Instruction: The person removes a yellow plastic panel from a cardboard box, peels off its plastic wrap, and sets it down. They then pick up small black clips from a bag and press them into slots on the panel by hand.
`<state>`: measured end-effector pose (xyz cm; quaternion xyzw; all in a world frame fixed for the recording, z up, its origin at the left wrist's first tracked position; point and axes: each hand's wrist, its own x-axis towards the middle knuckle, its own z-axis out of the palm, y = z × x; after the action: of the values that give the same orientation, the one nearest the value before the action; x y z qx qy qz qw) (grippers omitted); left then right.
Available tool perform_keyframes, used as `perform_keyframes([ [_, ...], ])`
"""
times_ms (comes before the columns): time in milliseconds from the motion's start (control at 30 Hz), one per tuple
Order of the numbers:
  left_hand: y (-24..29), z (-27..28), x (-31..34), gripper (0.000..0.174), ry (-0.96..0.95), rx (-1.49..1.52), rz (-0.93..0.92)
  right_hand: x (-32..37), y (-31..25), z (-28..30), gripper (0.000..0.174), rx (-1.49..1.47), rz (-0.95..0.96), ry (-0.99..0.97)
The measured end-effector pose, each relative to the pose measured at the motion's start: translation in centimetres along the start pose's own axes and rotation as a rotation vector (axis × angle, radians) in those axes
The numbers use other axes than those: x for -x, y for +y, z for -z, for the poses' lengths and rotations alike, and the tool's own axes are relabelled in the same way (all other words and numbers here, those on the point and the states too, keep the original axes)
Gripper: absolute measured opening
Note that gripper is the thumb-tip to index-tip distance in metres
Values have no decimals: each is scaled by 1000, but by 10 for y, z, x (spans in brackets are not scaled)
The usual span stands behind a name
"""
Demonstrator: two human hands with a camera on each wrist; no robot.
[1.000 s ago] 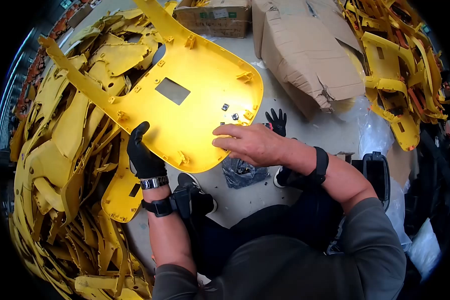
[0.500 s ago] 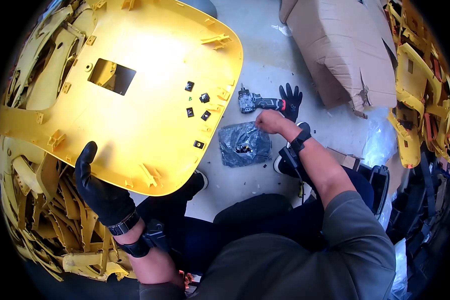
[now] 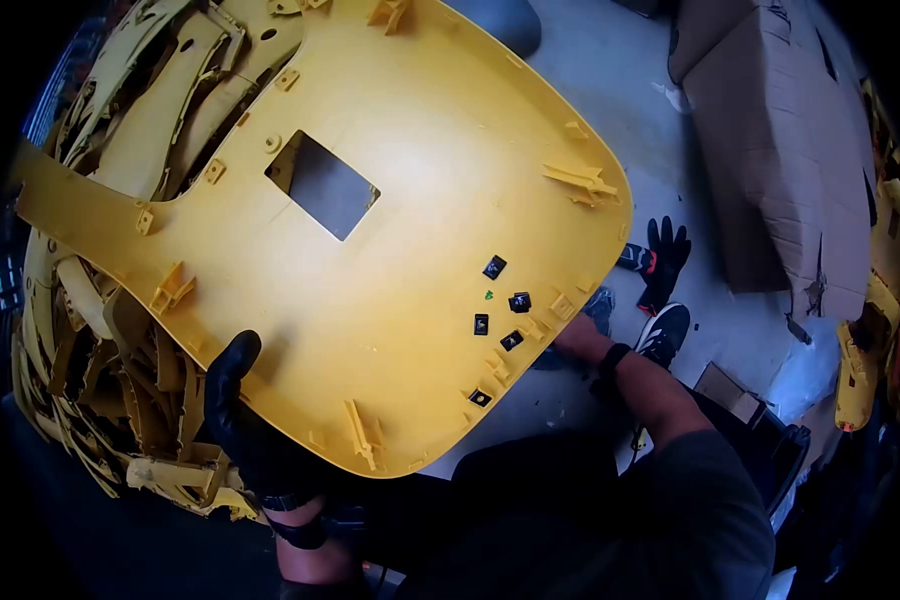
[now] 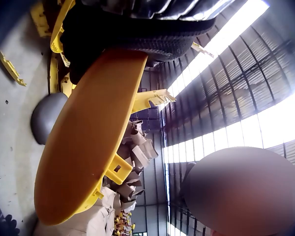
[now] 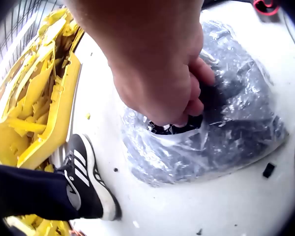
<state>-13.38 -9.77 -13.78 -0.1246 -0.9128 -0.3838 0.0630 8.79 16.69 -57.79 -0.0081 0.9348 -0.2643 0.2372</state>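
My left hand (image 3: 232, 405), in a black glove, grips the near left edge of a large yellow plastic panel (image 3: 420, 210), the thumb over its inner face. The panel has a rectangular cutout and moulded brackets. Several small black square pieces (image 3: 494, 267) sit on it near the right edge, beside a tiny green bit (image 3: 489, 295). Bare and bent at the fingers, my right hand (image 5: 157, 83) reaches into the torn opening of a clear plastic bag (image 5: 221, 152) of dark small parts on the floor. Its fingertips are partly hidden there; I cannot tell whether they pinch a piece.
Stacked yellow panels (image 3: 150, 130) rise on the left. Beyond the held panel, a black glove (image 3: 667, 255) lies by a power tool's handle (image 3: 633, 258). A large cardboard box (image 3: 770, 150) stands at the right. One loose black piece (image 5: 269, 170) lies beside the bag.
My right hand has left the panel's inner face and gone down to the bag. The panel, still in my left hand, shifted left, then right, and now covers part of the bag.
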Motion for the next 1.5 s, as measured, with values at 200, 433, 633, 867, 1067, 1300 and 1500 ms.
perform_keyframes([
  [200,-1,-3,0,27,-37,109,-47,0,-12,15,23,-47,-128,-229],
  [433,-23,-15,-19,29,-30,829,386,25,-38,90,23,-126,-98,-208],
  [633,19,-25,-36,29,-39,1091,444,53,-18,272,14,-300,-430,-242],
  [867,13,-30,-45,24,-156,1058,281,126,-126,442,17,-253,-205,400],
  [1067,46,-38,-38,22,-185,1102,237,148,-202,418,12,174,-76,654],
  [1300,38,-46,-35,22,-229,1038,176,132,-227,385,13,169,-22,375],
  [1500,37,-51,-39,20,-181,1124,267,123,-236,382,12,278,-85,452],
])
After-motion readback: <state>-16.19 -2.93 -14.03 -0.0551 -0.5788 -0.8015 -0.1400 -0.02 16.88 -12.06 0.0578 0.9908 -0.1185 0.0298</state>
